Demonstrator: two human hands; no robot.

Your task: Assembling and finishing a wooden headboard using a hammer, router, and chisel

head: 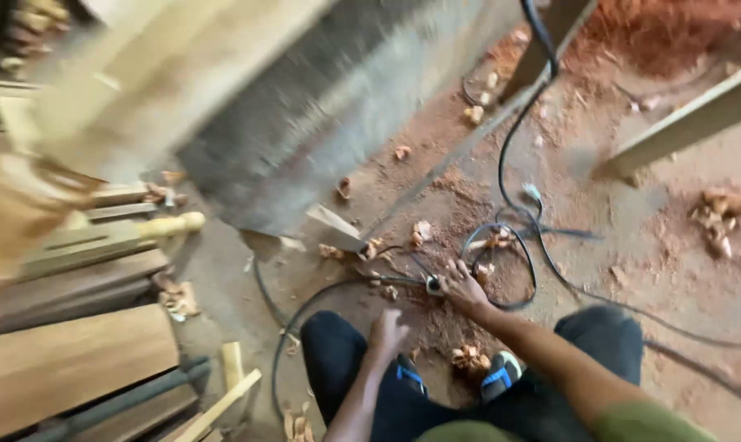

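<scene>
Head view's pretty blurry, but my right hand (463,286) is down on the dusty floor, fingertips pinching what looks like a plug (433,284) on the black cable (508,245). Still tangled beyond them. Left hand (386,334) rests on my knee, fingers loosely curled.

My right hand (462,282) touches a black cable (513,176) with a smooth, slightly glossy rubber or plastic skin. The floor (632,229) is matt, rough concrete covered with reddish sawdust and curled wood shavings (724,217). The planks (72,360) beside me are bare wood, smooth and matt. My trousers (337,352) are dark matt cloth.
</scene>
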